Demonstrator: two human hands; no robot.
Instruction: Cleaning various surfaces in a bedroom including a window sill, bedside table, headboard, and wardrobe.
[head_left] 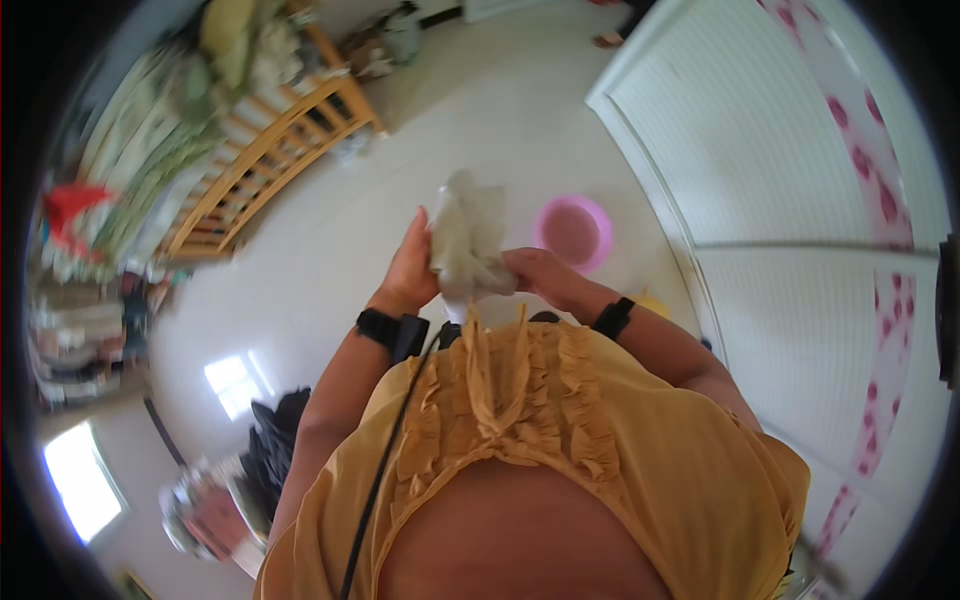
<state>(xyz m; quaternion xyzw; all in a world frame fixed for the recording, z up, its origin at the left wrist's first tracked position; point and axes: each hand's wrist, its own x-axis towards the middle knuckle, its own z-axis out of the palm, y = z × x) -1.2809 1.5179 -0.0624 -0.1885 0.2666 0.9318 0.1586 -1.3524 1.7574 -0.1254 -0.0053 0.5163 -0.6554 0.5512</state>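
Note:
A pale grey-white cloth point(462, 235), blurred and bunched, hangs in front of my body between both hands. My left hand point(410, 268) is at the cloth's left side, thumb pointing up and the other fingers mostly hidden behind it. At the lower right of the cloth, my right hand point(532, 273) is closed on its edge, thumb on top. A round pink basin point(606, 232) stands on the floor just beyond my right hand, apart from the cloth.
A wooden bed frame point(345, 98) with heaped bedding point(150, 130) is at the far left. Tall white cabinet doors point(760, 150) with a pink-patterned strip line the right. Dark cloth point(275, 440) lies piled at the lower left. A person's foot point(606, 41) shows at the far top.

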